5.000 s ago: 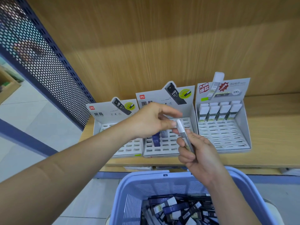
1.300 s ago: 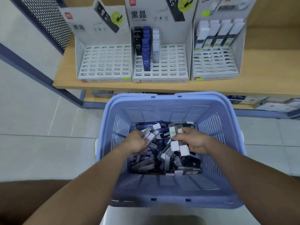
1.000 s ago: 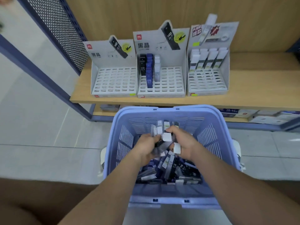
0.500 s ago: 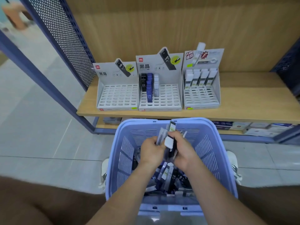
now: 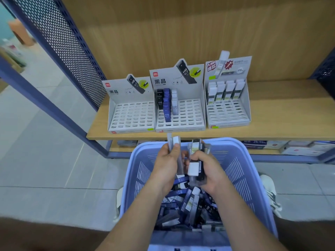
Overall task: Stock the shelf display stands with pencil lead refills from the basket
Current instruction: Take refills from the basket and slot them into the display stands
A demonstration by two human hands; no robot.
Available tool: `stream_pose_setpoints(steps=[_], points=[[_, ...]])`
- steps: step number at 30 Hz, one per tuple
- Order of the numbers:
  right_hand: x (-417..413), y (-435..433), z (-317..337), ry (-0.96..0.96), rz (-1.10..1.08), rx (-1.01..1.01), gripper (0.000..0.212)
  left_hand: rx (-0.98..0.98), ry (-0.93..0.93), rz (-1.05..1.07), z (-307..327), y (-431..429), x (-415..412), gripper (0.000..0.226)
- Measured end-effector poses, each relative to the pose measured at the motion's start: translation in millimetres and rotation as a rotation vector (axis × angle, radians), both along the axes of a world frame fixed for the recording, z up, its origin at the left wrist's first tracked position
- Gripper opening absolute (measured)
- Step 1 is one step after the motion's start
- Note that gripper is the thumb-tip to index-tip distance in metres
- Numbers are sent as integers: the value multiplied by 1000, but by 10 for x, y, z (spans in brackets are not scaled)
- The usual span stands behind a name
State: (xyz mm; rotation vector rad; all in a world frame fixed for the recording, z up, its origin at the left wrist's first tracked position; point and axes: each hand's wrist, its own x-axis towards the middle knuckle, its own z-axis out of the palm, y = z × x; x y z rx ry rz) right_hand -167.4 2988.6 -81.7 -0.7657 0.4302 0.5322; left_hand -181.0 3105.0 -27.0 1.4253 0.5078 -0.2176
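Note:
A lilac plastic basket (image 5: pixel 241 163) in front of me holds a heap of pencil lead refill cases (image 5: pixel 188 207). Above it my left hand (image 5: pixel 165 165) grips a couple of grey, white-capped cases (image 5: pixel 174 142). My right hand (image 5: pixel 208 171) grips a bundle of several cases (image 5: pixel 196 160), black, clear and white-capped. Three grey display stands sit on the wooden shelf (image 5: pixel 282 115): the left stand (image 5: pixel 131 115) is bare, the middle stand (image 5: pixel 181 113) has three short rows of cases, the right stand (image 5: pixel 228 109) has a back row of white-capped cases.
A blue perforated metal panel (image 5: pixel 59 42) and slanted blue frame bound the shelf's left side. A lower shelf (image 5: pixel 290 147) holds flat boxes. Grey tiled floor (image 5: pixel 45 160) lies to the left. My shoes (image 5: pixel 270 192) show beside the basket.
Both hands have lifted out of the basket's heap with cases in them and moved up toward its far rim. The view has tilted up, showing more of the shelf.

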Motion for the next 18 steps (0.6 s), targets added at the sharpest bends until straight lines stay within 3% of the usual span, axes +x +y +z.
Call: stream_pose_setpoints(steps=[4,7,8,12,18], points=[[15,-29,132,-92,43,-225,39,10,-10,-1,44,17,39,33],[-3,-52,224,-117,123,-348,72,-17,-6,2,114,24,69,31],[-11,-46,253,-145,155,-394,74,-50,-5,16,148,16,73,29],[-60,45,416,-293,120,-464,44,-160,-7,123,227,-30,65,28],[-114,64,552,-306,215,-508,33,-170,-56,139,332,-1,5,22]])
